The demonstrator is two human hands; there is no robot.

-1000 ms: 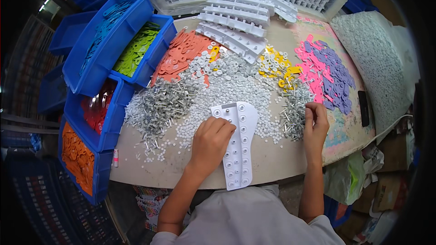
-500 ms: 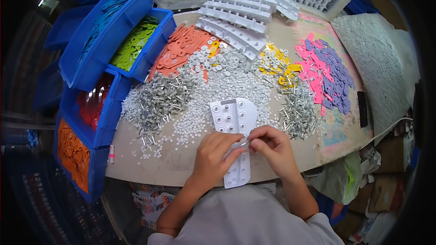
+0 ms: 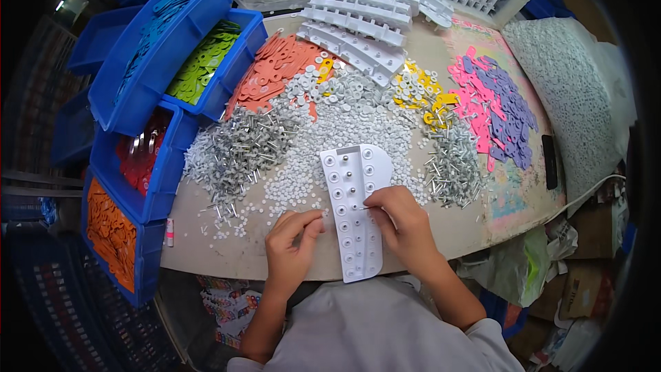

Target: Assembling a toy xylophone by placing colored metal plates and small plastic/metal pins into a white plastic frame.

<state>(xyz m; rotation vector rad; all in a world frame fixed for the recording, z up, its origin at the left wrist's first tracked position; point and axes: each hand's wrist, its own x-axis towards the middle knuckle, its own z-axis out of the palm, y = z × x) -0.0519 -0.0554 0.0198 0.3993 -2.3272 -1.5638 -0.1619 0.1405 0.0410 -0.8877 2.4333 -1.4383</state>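
The right hand (image 3: pixel 403 224) has come back from the counter's (image 3: pixel 468 231) three o'clock edge onto the white jig (image 3: pixel 357 213) at centre, fingertips pinched on a hole, while the left hand (image 3: pixel 292 238), lifted off it, curls at its nine o'clock, contents unclear.

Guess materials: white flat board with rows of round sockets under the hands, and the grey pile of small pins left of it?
White socketed board: likely moulded plastic, matte, uniform white, crisp round recesses. Grey pin pile: probably metal, since the thin pins show bright silvery glints. The right hand rests on the board.
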